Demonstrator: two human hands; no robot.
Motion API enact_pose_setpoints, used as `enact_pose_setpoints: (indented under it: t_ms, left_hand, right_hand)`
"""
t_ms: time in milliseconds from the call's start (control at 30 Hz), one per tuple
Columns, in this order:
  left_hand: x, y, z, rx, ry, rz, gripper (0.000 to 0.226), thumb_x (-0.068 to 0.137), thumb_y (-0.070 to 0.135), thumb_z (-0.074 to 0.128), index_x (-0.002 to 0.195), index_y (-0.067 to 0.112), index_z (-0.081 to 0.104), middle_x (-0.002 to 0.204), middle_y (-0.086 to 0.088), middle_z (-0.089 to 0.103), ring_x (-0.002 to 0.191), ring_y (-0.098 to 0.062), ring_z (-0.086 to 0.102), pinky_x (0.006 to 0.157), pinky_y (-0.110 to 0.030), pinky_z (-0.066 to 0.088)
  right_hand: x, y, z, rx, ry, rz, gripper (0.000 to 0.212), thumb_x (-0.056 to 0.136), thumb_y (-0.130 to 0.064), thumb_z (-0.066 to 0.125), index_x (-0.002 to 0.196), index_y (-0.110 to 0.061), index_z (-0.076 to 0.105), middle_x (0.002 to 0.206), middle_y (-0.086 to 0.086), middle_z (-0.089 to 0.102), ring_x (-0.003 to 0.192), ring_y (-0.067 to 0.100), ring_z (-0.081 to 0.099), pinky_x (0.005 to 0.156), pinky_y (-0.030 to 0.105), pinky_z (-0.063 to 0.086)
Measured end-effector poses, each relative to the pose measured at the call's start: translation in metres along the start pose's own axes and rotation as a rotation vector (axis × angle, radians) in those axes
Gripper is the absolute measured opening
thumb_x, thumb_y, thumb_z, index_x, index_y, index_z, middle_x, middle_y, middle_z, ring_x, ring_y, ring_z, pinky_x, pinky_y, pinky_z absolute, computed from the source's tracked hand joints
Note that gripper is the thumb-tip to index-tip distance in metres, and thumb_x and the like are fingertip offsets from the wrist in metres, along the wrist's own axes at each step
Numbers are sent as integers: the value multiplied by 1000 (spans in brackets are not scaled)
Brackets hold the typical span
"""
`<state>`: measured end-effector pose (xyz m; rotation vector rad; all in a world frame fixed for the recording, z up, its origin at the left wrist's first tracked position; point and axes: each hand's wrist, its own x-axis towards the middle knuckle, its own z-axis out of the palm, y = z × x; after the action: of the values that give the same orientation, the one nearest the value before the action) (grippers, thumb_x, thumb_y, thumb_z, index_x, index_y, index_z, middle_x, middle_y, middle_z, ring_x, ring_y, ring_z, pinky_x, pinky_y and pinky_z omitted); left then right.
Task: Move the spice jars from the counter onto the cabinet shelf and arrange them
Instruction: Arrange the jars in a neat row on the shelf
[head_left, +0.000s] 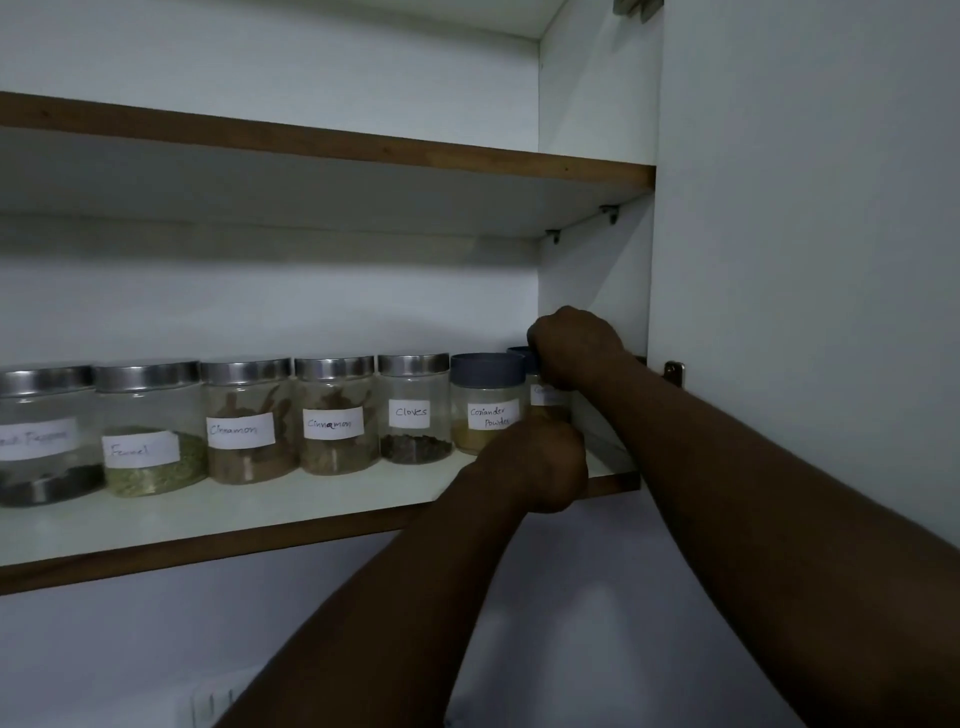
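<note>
Head view: the spice jars (332, 415) stand in a row on the cabinet shelf (311, 512), running out toward 9 o'clock. The blue-lidded end jar (546, 399) sits at 3 o'clock of the coriander powder jar (485, 410), just beside it and near the cabinet side wall (597, 270). The right hand (576, 349) curls its fingers down over that lid. The left hand (540, 465) is in front of the base at 6 o'clock, fingers hidden, so I cannot tell their state. Best to turn the end jar slowly, label forward, keeping it upright and clear of the coriander powder jar
</note>
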<state>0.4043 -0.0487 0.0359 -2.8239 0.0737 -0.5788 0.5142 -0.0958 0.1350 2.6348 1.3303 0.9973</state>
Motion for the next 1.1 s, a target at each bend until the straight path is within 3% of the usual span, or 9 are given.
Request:
enact_pose_setpoints:
  t_ms: [200, 400, 567, 633, 700, 800, 933, 1000, 1100]
  left_hand:
    - [-3, 2, 5, -54, 116, 58, 26, 99, -1, 49, 102, -13, 72, 102, -31, 70, 93, -42, 67, 79, -37, 40]
    - [-7, 6, 4, -58, 75, -40, 31, 105, 12, 45, 120, -3, 69, 118, -21, 69, 106, -33, 63, 88, -32, 38]
    - [-18, 3, -8, -173, 120, -125, 28, 99, 9, 52, 111, -4, 74, 109, -21, 72, 98, -33, 65, 91, -37, 47]
    - [-30, 1, -12, -188, 146, -174, 30, 97, 10, 53, 115, 0, 75, 117, -17, 72, 105, -32, 66, 95, -37, 49]
    - [-46, -3, -15, -174, 186, -211, 35, 98, 13, 52, 126, 11, 73, 128, -10, 71, 114, -29, 65, 100, -36, 49]
    - [-72, -9, -22, -234, 257, -273, 34, 101, 21, 51, 128, 22, 73, 128, -2, 72, 113, -21, 65, 95, -25, 47]
    - [-90, -14, -32, -331, 267, -384, 27, 102, 29, 56, 117, 26, 78, 116, 3, 77, 103, -15, 69, 88, -23, 47]
    - [-94, -13, -35, -344, 261, -416, 26, 101, 33, 57, 112, 24, 80, 109, 2, 78, 97, -14, 70, 86, -24, 51]
    - [-96, -12, -34, -302, 238, -444, 31, 101, 40, 57, 102, 20, 81, 98, -3, 78, 92, -18, 68, 84, -33, 56]
  right_hand:
    - [20, 0, 11, 7, 21, 4, 18, 87, -2, 71, 105, -1, 71, 107, 17, 67, 99, 31, 67, 80, 37, 56]
    - [27, -3, 30, 35, 59, 6, 22, 89, -3, 69, 111, -2, 70, 109, 16, 69, 100, 30, 68, 84, 38, 57]
    - [33, -4, 27, 56, 39, -8, 28, 88, -7, 72, 116, -3, 69, 112, 17, 69, 104, 31, 67, 86, 38, 55]
    - [29, -5, 26, 68, 25, -38, 32, 90, -10, 69, 121, -4, 65, 116, 18, 68, 107, 32, 66, 87, 39, 54]
    - [26, -6, 23, 63, 71, -74, 46, 90, -14, 70, 133, -5, 56, 120, 18, 65, 109, 33, 64, 87, 40, 52]
    - [23, -4, 3, 48, 213, -59, 59, 86, -22, 78, 137, -5, 53, 118, 18, 66, 106, 34, 65, 86, 42, 56]
    - [12, -7, -40, 372, 260, -33, 45, 90, -10, 66, 135, -14, 62, 126, 15, 68, 109, 31, 66, 96, 42, 55]
    - [0, -20, -55, 503, 212, -107, 28, 98, -23, 63, 124, -17, 70, 124, 9, 70, 107, 24, 66, 98, 42, 54]
    - [-16, -44, -59, 411, 6, -228, 32, 95, -48, 64, 109, -22, 77, 110, 0, 74, 98, 17, 65, 89, 38, 56]
